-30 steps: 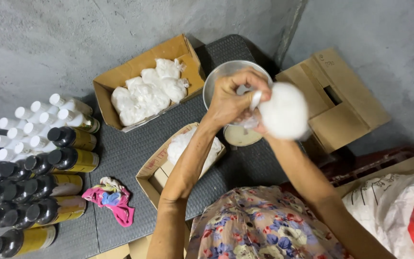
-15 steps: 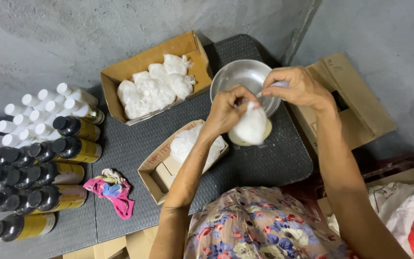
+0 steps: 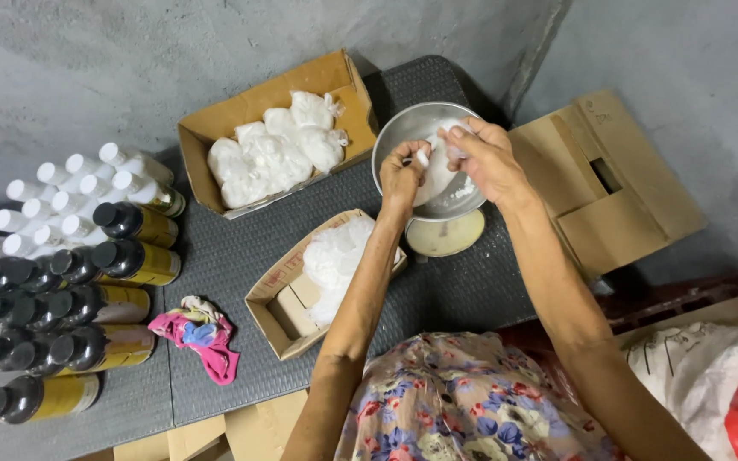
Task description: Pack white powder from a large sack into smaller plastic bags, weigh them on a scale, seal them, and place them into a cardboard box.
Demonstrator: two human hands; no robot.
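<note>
Both hands meet over a round metal bowl [image 3: 399, 132] that sits on a small scale with a pale base [image 3: 448, 236]. My left hand [image 3: 403, 173] pinches the edge of a small clear bag of white powder [image 3: 437, 171] resting in the bowl. My right hand [image 3: 482, 158] grips the same bag from the right, fingers curled over its top. Just below my left forearm lies a small open cardboard box [image 3: 288, 294] holding empty clear bags [image 3: 335, 256].
A larger cardboard box [image 3: 207, 141] with several filled white bags [image 3: 275, 149] stands at the back. Dark bottles with yellow labels [image 3: 130, 260] and white-capped bottles [image 3: 70, 201] lie at the left. A pink rag [image 3: 198, 333] lies near the front. Flattened cardboard [image 3: 617, 183] lies at the right.
The bag of white powder has come down from the air into the metal bowl. Both hands moved with it and now close on its top.
</note>
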